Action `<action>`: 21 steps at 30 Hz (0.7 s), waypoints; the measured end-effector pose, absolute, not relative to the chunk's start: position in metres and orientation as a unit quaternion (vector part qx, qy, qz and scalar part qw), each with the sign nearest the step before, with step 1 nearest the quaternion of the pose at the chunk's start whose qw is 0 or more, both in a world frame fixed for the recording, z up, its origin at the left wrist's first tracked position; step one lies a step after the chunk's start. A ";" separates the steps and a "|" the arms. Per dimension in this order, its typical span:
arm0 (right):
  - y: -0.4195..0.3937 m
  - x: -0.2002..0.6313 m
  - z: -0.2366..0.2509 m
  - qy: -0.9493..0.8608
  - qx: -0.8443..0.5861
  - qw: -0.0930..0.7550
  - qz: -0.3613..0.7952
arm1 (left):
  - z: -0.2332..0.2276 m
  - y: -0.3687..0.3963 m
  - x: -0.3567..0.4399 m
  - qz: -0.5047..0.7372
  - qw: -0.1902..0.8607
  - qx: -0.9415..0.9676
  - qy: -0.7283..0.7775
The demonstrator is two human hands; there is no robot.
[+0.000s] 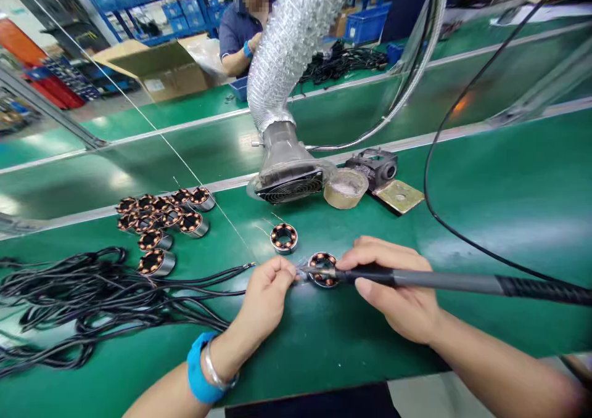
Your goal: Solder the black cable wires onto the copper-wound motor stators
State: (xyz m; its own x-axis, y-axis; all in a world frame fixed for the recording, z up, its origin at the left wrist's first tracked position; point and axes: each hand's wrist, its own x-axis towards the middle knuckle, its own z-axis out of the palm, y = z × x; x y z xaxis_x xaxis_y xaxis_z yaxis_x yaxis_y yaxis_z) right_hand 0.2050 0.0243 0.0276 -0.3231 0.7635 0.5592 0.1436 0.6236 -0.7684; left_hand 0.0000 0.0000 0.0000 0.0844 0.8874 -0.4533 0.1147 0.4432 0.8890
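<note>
Right-hand grip: closed around the handle of a pen-shaped soldering iron (pixel 444 282), held by the right hand (pixel 411 310) near its front end, the tip pointing toward the other hand.
Left-hand pinch: left hand (pixel 266 291) with thumb and forefinger pressed together, on thin wires (pixel 303 272) as far as the blur lets me tell.
Copper-wound ring: the near ring (pixel 317 261) sits just ahead of the right fingertips, between the two hands, with the iron's shaft crossing over it.
Burn risk: the tip ends just beside the left fingertips; a small slip of either hand could put hot metal on skin.
Winding risk: were the shaft to dip, it could scorch the copper coils under it.
Joint risk: a tremor in the pinch could shift the wires and spoil contact.
Cable drag: black cables (pixel 92 301) lie tangled left of the pinch; a snag there might tug the wires.
Second ring: the far ring (pixel 283 249) stands just beyond the pinch, its loose leads easily caught by a sleeve or knuckle.
Iron's cord: the black cord (pixel 428 177) loops beyond the right hand; a pull could swing the tip.
</note>
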 end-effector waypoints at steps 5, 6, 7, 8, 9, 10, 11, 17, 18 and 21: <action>0.019 0.201 0.034 -0.768 -0.257 0.510 0.289 | -0.001 0.000 0.002 0.327 0.600 0.419 0.597; 0.019 0.200 0.034 -0.771 -0.248 0.515 0.281 | -0.002 0.000 0.002 0.328 0.600 0.419 0.597; 0.018 0.198 0.034 -0.775 -0.240 0.517 0.273 | -0.002 0.000 0.002 0.329 0.602 0.420 0.595; 0.018 0.197 0.034 -0.778 -0.234 0.519 0.267 | -0.002 0.000 0.002 0.329 0.603 0.421 0.592; 0.017 0.196 0.033 -0.780 -0.232 0.519 0.264 | -0.003 -0.001 0.001 0.330 0.606 0.422 0.589; 0.017 0.196 0.033 -0.779 -0.231 0.520 0.263 | -0.003 -0.001 0.000 0.331 0.608 0.422 0.586; 0.017 0.196 0.032 -0.776 -0.231 0.525 0.264 | -0.003 -0.001 0.000 0.332 0.609 0.422 0.584; 0.018 0.201 0.035 -0.757 -0.236 0.546 0.271 | -0.004 -0.002 -0.004 0.324 0.604 0.426 0.591; 0.018 0.202 0.036 -0.755 -0.239 0.548 0.267 | -0.004 -0.001 -0.004 0.323 0.603 0.428 0.590; 0.018 0.202 0.036 -0.750 -0.245 0.556 0.260 | -0.003 0.000 -0.003 0.323 0.602 0.431 0.589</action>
State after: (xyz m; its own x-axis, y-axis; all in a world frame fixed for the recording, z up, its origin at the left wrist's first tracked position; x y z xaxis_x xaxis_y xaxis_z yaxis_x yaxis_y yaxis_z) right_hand 0.2022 0.0181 0.0360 -0.2616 0.6577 0.7064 0.0790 0.7441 -0.6634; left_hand -0.0031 -0.0005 -0.0029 0.0971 0.8969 -0.4315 0.1184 0.4200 0.8998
